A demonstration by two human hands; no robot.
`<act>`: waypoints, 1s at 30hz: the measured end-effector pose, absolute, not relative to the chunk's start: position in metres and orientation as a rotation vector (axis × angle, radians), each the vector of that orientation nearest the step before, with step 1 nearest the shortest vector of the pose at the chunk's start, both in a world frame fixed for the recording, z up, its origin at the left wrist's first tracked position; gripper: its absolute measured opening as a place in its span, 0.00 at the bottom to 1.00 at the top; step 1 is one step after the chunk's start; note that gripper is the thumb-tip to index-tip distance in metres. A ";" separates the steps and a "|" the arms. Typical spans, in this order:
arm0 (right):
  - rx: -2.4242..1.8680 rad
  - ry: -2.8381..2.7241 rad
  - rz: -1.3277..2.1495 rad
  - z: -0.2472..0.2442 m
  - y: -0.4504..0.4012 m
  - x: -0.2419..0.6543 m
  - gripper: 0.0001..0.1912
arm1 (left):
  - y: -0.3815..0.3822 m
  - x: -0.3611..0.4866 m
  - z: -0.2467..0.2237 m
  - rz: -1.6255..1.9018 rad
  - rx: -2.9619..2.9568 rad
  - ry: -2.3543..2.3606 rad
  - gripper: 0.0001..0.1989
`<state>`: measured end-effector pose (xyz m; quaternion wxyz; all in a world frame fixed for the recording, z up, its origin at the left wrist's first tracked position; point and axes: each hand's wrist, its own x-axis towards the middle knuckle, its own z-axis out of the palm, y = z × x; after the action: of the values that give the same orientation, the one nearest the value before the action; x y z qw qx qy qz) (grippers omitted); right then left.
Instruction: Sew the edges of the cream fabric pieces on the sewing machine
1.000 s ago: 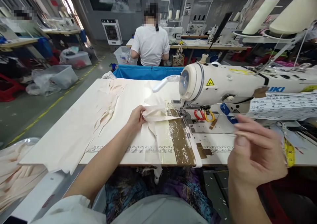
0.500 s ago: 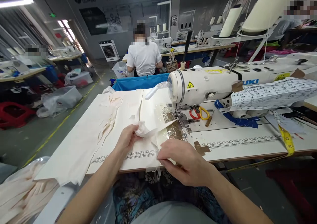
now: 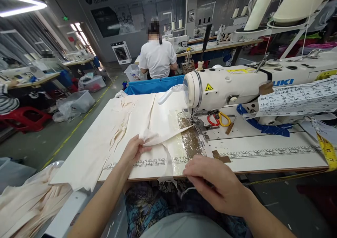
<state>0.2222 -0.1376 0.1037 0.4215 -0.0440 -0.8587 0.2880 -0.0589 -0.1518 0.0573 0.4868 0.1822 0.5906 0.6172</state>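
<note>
A narrow white fabric strip [image 3: 165, 137] runs from the needle area of the white sewing machine [image 3: 226, 87] toward the left. My left hand [image 3: 133, 149] holds the strip's left part between thumb and fingers, over the white table [image 3: 158, 167]. Near the table's front edge is my right hand [image 3: 210, 182], its fingers pinched together at the tips; what they hold, if anything, is too small to make out. A thin thread-like piece hangs below that hand. Pale fabric pieces [image 3: 92, 143] lie across the table's left side.
Red and yellow scissors [image 3: 219, 119] lie beside the needle area. A yellow measuring tape [image 3: 326, 150] hangs at the right. Beyond the blue cloth bin [image 3: 155, 86] sits a person in white [image 3: 158, 59]. More pale fabric [image 3: 28, 206] is heaped at lower left.
The view has shifted, so the machine and table appear further right or lower. The strip now stretches straighter between my left hand and the needle. My right hand sits lower, closer to the table edge.
</note>
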 end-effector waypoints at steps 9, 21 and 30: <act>-0.275 -1.698 0.854 0.102 -0.119 0.233 0.17 | -0.154 -0.060 0.059 1.446 0.504 1.400 0.21; -0.522 -1.571 0.613 0.101 -0.106 0.227 0.12 | -0.155 -0.063 0.062 1.379 0.538 1.357 0.18; -0.713 -2.457 0.768 0.087 -0.037 0.110 0.25 | -0.168 -0.056 0.072 1.324 0.529 1.383 0.14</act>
<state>0.1102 -0.0365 0.0874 0.2328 -0.2596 -0.8945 0.2796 -0.0565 -0.1675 0.0718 0.5461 0.2233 0.5834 0.5582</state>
